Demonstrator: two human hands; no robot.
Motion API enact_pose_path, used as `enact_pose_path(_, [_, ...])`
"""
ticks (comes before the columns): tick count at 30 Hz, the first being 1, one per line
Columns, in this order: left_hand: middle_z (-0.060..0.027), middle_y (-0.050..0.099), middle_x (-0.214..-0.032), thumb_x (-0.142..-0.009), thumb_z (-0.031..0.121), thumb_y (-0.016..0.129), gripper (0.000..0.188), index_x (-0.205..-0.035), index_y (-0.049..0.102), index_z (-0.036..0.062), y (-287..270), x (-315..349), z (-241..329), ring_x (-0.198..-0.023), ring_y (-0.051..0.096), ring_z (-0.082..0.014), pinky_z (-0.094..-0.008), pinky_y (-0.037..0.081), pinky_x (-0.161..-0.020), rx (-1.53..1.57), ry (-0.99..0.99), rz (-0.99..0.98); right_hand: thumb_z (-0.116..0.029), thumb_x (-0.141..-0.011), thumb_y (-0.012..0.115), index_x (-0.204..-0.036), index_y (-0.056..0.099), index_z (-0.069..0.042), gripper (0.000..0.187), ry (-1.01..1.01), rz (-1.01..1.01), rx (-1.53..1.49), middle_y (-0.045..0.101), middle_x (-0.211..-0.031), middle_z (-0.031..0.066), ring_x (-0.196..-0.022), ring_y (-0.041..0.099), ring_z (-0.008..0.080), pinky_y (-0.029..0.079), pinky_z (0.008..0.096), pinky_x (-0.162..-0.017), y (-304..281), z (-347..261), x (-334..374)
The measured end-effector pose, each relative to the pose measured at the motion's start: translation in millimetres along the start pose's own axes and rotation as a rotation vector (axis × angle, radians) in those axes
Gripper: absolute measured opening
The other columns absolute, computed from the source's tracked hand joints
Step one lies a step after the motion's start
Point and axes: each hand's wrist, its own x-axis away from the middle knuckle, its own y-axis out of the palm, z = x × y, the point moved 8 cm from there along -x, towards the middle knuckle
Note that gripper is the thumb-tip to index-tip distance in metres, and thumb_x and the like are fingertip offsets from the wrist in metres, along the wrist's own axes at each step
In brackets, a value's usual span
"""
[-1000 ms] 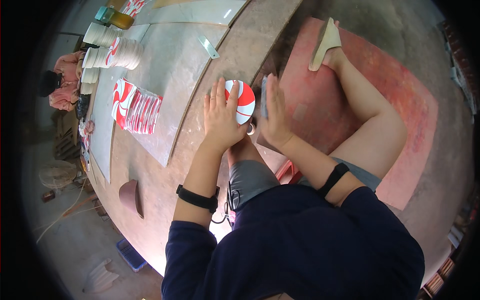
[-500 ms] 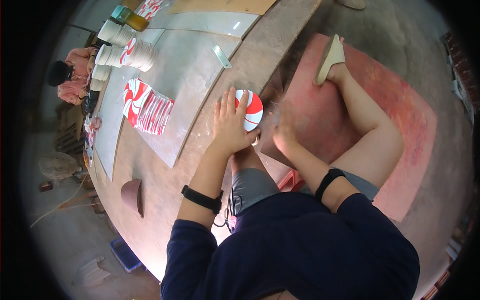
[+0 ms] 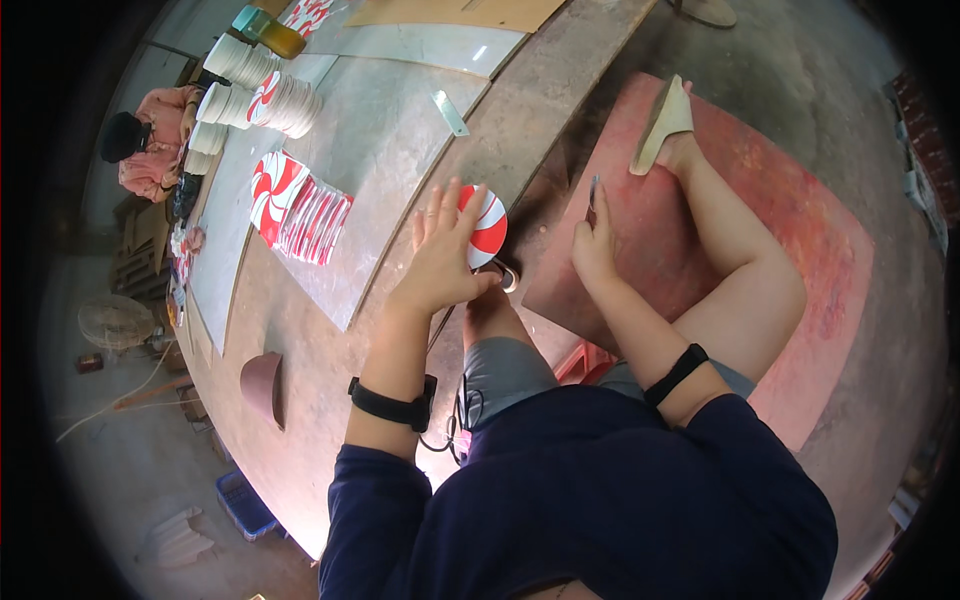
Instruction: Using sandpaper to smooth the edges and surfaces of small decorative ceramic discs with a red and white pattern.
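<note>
A round disc [image 3: 487, 232] with a red and white swirl lies at the table's edge in front of me. My left hand [image 3: 440, 250] is over its left side, fingers spread and thumb out near its lower rim. Whether the fingertips press on it I cannot tell. To the right, away from the disc, my right hand [image 3: 597, 247] is closed round a slim dark tool [image 3: 594, 192] with a metallic tip pointing away from me. Its exact kind is not clear. On a glass sheet at the left lies a row of similar red and white swirled pieces [image 3: 310, 222].
Stacks of pale discs [image 3: 285, 105] stand farther off, near a jar of amber liquid [image 3: 270, 32]. A small metal plate [image 3: 450, 113] lies on the glass sheet [image 3: 385, 120]. A curved brown piece [image 3: 262, 390] is at left. Beyond the table is another person [image 3: 160, 140]. A reddish board [image 3: 770, 200] lies under my right leg.
My right hand has drawn back from beside the disc, and the tool now shows in it. The left hand has shifted slightly left, its fingers looser over the disc.
</note>
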Motion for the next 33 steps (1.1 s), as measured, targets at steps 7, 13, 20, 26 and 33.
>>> enact_pose_path(7, [-0.0269, 0.018, -0.139, -0.049, 0.042, 0.078, 0.11, -0.136, 0.022, 0.0044, 20, 10, -11, -0.13, 0.016, -0.043, -0.0552, 0.015, -0.102, 0.044, -0.306, 0.194, 0.005, -0.073, 0.043, -0.133, 0.029, 0.001, 0.062, -0.344, -0.108, 0.146, 0.024, -0.138, 0.0249, -0.128, 0.025, 0.0399, 0.023, 0.0406, -0.105, 19, -63, 32])
enact_pose_path(13, [-0.0259, 0.021, -0.138, -0.053, 0.038, 0.077, 0.104, -0.134, 0.024, 0.0013, 16, 3, 8, -0.129, 0.02, -0.0393, -0.0507, 0.019, -0.104, 0.048, -0.129, 0.216, -0.001, -0.077, 0.049, -0.133, 0.029, 0.001, 0.06, -0.524, -0.137, 0.052, 0.02, -0.138, 0.0288, -0.126, 0.022, 0.0461, 0.021, 0.0468, -0.103, 23, -86, 45])
enact_pose_path(20, [-0.0244, 0.018, -0.14, -0.052, 0.033, 0.078, 0.106, -0.135, 0.021, 0.0013, 27, 1, 3, -0.131, 0.018, -0.0381, -0.0491, 0.018, -0.105, -0.106, -0.17, 0.196, -0.009, -0.082, 0.044, -0.133, 0.033, -0.005, 0.052, -0.67, -0.115, 0.217, 0.021, -0.138, 0.0278, -0.127, 0.023, 0.045, 0.019, 0.0561, -0.1, 33, -105, 58])
enact_pose_path(26, [-0.0236, 0.019, -0.14, -0.054, 0.032, 0.077, 0.104, -0.136, 0.02, 0.0017, 25, 0, 7, -0.131, 0.018, -0.0374, -0.0481, 0.019, -0.105, -0.121, -0.181, 0.158, -0.007, -0.078, 0.047, -0.135, 0.027, -0.007, 0.06, -0.697, -0.103, 0.488, 0.021, -0.14, 0.0245, -0.127, 0.023, 0.0437, 0.02, 0.0562, -0.1, 42, -70, 52])
enact_pose_path(33, [-0.0233, 0.019, -0.14, -0.056, 0.034, 0.077, 0.104, -0.136, 0.019, 0.0019, 24, 1, 4, -0.131, 0.019, -0.0368, -0.0477, 0.019, -0.106, -0.114, -0.188, 0.164, -0.004, -0.076, 0.047, -0.134, 0.029, -0.002, 0.06, -0.637, -0.053, 0.229, 0.024, -0.139, 0.0228, -0.127, 0.024, 0.0426, 0.019, 0.0537, -0.102, 31, -102, 52])
